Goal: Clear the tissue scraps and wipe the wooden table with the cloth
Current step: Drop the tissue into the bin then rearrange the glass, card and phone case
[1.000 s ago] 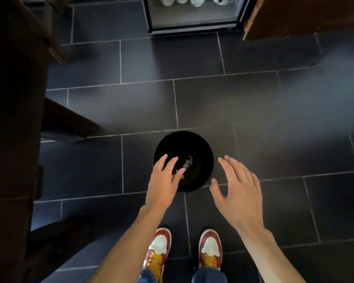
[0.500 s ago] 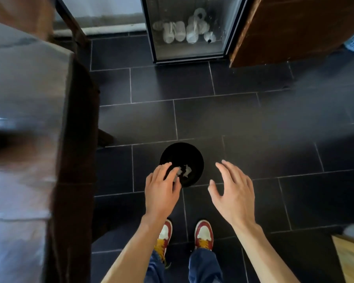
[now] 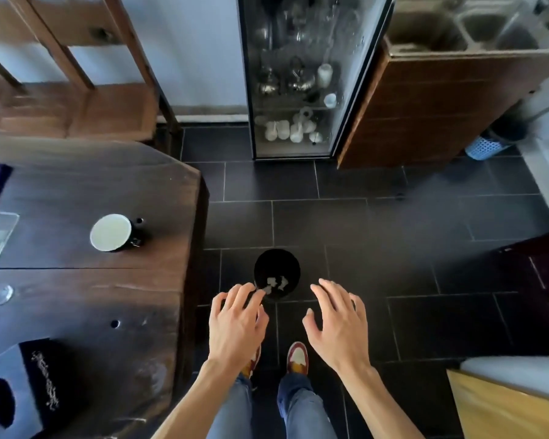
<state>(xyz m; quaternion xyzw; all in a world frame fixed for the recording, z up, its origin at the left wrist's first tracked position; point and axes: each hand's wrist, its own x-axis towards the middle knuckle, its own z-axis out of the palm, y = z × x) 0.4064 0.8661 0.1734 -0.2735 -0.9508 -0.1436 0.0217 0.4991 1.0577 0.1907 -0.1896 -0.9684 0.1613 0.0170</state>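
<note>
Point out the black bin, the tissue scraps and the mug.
black bin [image 3: 293, 264]: head view, on its dark inner wall.
tissue scraps [image 3: 274, 284]: head view, on the white pieces inside the bin.
mug [image 3: 110, 232]: head view, on its pale inside.

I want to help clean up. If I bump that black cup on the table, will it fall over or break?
The black cup looks squat with a wide mouth, so it probably slides rather than tips. It looks like ceramic, so it may be fairly heavy for its size and could chip or break if knocked off the wooden table.
</note>
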